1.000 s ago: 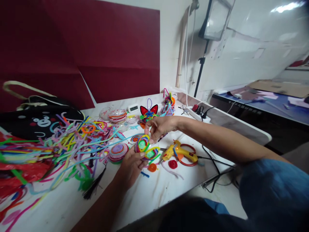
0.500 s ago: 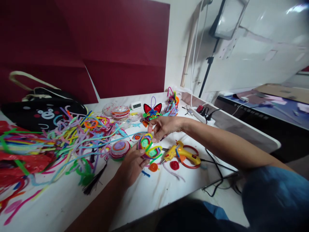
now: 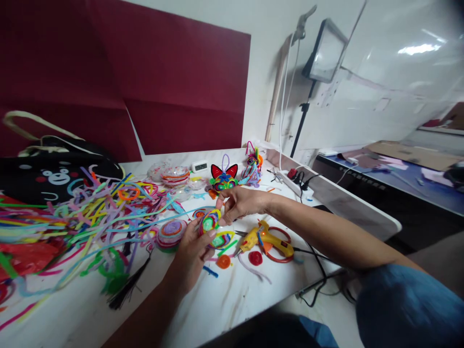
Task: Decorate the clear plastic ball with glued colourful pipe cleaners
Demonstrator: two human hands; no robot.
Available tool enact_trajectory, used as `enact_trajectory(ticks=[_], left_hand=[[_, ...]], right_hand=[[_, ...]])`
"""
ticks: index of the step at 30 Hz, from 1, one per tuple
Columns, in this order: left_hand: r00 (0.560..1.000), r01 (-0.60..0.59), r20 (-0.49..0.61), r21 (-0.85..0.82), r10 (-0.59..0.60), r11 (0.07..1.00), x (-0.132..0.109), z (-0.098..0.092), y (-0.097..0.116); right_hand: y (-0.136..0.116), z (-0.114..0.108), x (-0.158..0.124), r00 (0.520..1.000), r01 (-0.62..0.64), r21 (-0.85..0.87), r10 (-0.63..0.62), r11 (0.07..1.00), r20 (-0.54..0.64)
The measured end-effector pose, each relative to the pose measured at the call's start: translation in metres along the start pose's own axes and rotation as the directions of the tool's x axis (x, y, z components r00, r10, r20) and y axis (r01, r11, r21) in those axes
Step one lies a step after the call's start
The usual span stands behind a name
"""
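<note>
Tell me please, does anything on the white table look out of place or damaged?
Nothing looks plainly spilled or broken. Two spots look untidy: the yellow glue gun lies across the red-handled scissors, hiding part of them, and the fuzzy strips sprawl in a loose tangle at picture left.

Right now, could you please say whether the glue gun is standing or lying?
Lying: the glue gun rests over the scissors, nozzle and handle both down near the table.
</note>
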State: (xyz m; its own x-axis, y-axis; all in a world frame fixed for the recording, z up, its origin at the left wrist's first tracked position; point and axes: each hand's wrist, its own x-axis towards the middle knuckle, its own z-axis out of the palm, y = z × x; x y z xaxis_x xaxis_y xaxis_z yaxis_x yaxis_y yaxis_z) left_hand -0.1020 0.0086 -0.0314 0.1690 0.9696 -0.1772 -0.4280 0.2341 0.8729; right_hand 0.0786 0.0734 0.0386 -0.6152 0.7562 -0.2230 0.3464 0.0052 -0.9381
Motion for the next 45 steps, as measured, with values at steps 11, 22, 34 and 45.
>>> enact_trajectory(ticks=[11, 22, 34, 45], left_hand=[[0.995, -0.091, 0.049, 0.05, 0.088, 0.995, 0.005, -0.005, -0.003], [0.991, -0.13, -0.022, 0.127, 0.134, 0.983, 0.008, -0.006, -0.006], [0.99, -0.137, 0.028, 0.173, 0.135, 0.975, 0.009, -0.008, -0.004], [0.982, -0.181, -0.003, 0.273, 0.189, 0.945, 0.013, -0.01, -0.006]], right_hand=[[0.004, 0.012, -0.013, 0.988, 0.041, 0.09, -0.026, 0.995, -0.153], [0.013, 0.023, -0.017, 0.967, 0.066, 0.139, -0.029, 0.988, -0.252], [0.025, 0.027, -0.011, 0.953, 0.113, 0.143, -0.066, 0.983, -0.296], [0.025, 0.029, -0.016, 0.959, 0.126, 0.143, -0.083, 0.982, -0.272]])
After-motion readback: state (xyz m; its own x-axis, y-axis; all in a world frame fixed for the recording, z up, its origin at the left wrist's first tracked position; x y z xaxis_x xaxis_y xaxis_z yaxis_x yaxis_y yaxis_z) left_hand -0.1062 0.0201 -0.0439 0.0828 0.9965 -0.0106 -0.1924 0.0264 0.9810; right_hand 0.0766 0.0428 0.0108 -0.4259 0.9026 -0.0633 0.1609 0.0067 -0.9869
